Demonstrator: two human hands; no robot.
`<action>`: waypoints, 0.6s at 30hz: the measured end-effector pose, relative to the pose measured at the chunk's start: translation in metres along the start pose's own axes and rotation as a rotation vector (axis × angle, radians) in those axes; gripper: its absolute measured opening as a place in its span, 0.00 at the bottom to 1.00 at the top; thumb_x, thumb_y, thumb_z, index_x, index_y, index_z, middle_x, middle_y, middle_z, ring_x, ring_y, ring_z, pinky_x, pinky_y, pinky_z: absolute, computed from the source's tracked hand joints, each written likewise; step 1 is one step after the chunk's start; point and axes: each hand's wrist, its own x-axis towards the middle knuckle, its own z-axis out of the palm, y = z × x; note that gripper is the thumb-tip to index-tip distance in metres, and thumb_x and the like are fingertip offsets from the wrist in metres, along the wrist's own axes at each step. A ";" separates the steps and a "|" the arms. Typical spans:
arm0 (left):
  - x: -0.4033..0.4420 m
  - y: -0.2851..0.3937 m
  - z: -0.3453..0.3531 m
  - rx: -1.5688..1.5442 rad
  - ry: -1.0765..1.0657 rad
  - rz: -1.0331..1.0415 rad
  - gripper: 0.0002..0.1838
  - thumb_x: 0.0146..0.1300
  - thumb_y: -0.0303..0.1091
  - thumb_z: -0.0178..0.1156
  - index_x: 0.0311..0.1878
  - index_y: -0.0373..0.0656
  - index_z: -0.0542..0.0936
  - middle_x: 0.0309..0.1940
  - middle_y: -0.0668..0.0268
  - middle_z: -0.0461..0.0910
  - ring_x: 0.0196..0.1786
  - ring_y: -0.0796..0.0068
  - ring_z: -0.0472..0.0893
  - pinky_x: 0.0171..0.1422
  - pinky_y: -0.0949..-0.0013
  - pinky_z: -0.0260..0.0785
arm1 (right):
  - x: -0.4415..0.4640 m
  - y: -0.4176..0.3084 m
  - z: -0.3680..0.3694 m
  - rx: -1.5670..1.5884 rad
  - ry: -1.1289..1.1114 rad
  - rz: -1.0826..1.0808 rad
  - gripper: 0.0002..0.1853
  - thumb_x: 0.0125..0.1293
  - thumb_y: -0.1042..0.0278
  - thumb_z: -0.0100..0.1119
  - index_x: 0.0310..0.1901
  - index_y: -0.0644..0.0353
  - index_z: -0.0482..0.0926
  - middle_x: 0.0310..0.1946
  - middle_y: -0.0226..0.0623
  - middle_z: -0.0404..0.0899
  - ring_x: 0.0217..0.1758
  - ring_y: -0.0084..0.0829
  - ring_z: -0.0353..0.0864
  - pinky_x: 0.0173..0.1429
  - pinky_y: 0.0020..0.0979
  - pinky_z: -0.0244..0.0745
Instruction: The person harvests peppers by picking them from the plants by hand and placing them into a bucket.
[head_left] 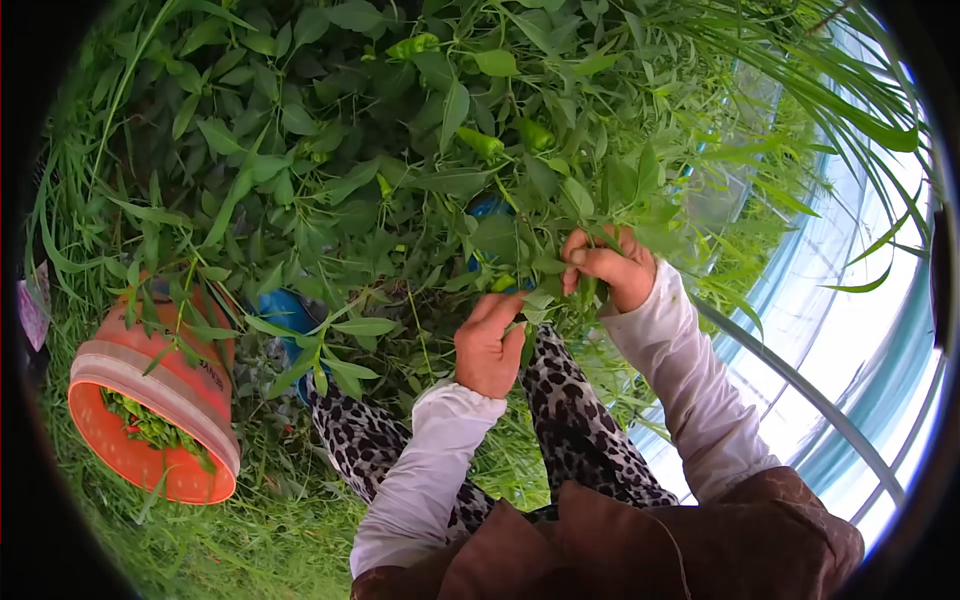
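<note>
I take the orange bucket (pixel 200 405) as the reference; it contains a heap of green produce (pixel 155 425) with a spot of red. Just right of the bucket, I see a blue boot (pixel 285 312) among the leaves of the pepper plants (pixel 340 180). Higher than the bucket and well to its right, a green pepper (pixel 482 142) hangs in the foliage. Also right of the bucket, the left hand (pixel 487 345) holds its thumb and fingers slightly apart beside leaves; I cannot tell whether the fingertips are clamped on anything. The right hand (pixel 612 270) is farther right of the bucket and higher. Its thumb lies against the curled fingers, amid leaves; I cannot tell whether a stem is gripped. Farthest right of the bucket, a curved pipe (pixel 815 395) crosses pale sheeting (pixel 800 345).
</note>
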 end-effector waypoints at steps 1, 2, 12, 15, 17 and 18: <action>0.000 0.000 0.000 0.012 -0.009 -0.002 0.18 0.49 0.16 0.51 0.47 0.34 0.74 0.37 0.56 0.74 0.38 0.61 0.77 0.44 0.75 0.66 | -0.010 -0.002 -0.001 0.073 -0.131 -0.017 0.10 0.52 0.65 0.52 0.28 0.63 0.76 0.22 0.33 0.76 0.27 0.22 0.72 0.32 0.22 0.64; 0.000 -0.001 0.000 0.024 -0.016 -0.004 0.18 0.49 0.16 0.51 0.47 0.34 0.74 0.38 0.56 0.74 0.38 0.61 0.77 0.44 0.75 0.66 | -0.018 -0.006 -0.001 0.147 -0.263 -0.034 0.09 0.52 0.66 0.51 0.27 0.64 0.75 0.22 0.34 0.76 0.26 0.22 0.72 0.31 0.23 0.64; 0.000 -0.008 0.011 0.068 0.005 0.014 0.17 0.49 0.17 0.52 0.45 0.36 0.75 0.36 0.54 0.74 0.39 0.55 0.77 0.43 0.71 0.68 | 0.032 -0.087 -0.018 -0.372 0.086 -0.459 0.11 0.54 0.63 0.56 0.31 0.65 0.78 0.23 0.38 0.77 0.28 0.31 0.76 0.36 0.28 0.70; 0.000 -0.008 0.013 0.070 0.022 0.006 0.18 0.48 0.17 0.51 0.45 0.36 0.75 0.36 0.55 0.74 0.38 0.55 0.77 0.43 0.71 0.68 | 0.086 -0.096 -0.003 -1.052 0.087 -0.407 0.18 0.56 0.54 0.57 0.38 0.62 0.78 0.33 0.43 0.79 0.37 0.37 0.78 0.43 0.33 0.71; 0.000 -0.011 0.013 0.071 0.031 0.000 0.18 0.48 0.17 0.51 0.46 0.37 0.75 0.36 0.55 0.74 0.38 0.55 0.76 0.43 0.71 0.68 | 0.105 -0.104 0.009 -1.265 0.064 -0.161 0.19 0.55 0.53 0.57 0.40 0.61 0.78 0.38 0.46 0.79 0.42 0.40 0.77 0.48 0.35 0.70; 0.000 -0.012 0.014 0.072 0.036 0.007 0.18 0.48 0.17 0.51 0.46 0.37 0.76 0.36 0.55 0.74 0.38 0.55 0.76 0.42 0.71 0.68 | 0.115 -0.099 0.011 -1.364 -0.002 -0.074 0.21 0.54 0.51 0.58 0.42 0.60 0.78 0.38 0.47 0.78 0.43 0.42 0.77 0.49 0.36 0.70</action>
